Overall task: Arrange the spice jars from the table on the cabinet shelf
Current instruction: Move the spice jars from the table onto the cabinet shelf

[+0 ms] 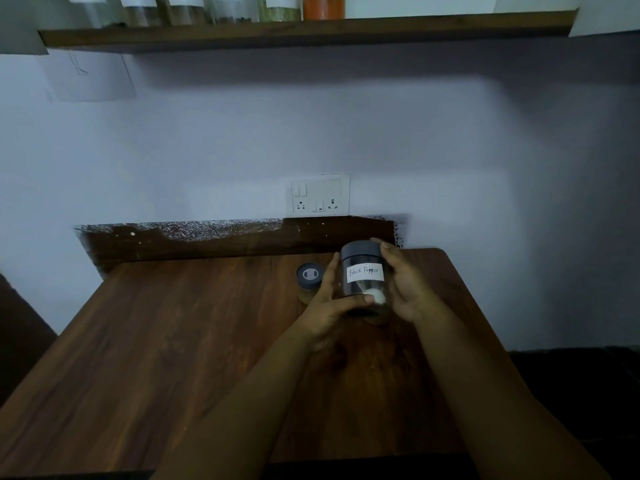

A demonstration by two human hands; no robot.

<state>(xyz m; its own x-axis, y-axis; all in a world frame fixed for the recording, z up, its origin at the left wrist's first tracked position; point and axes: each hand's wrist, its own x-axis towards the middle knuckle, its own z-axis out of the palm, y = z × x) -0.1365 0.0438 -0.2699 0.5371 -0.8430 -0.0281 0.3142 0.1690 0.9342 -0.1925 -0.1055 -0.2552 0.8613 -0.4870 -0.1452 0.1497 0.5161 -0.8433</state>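
A glass spice jar (364,276) with a black lid and a white label reading "Black Pepper" is held between both hands above the far right part of the wooden table (173,341). My left hand (330,303) grips its left side and bottom, thumb across the front. My right hand (403,285) grips its right side, fingers reaching the lid. A second small jar (309,282) with a dark lid stands on the table just left of my left hand. High on the wall runs the wooden shelf (311,31), with several labelled jars (277,8) in a row on its left half.
A switch and socket plate (318,195) sits on the wall above the table's back edge. A dark splashback strip (225,240) runs along the rear of the table. The shelf's right half (450,24) is bare. An orange-filled jar (323,6) is the rightmost on the shelf.
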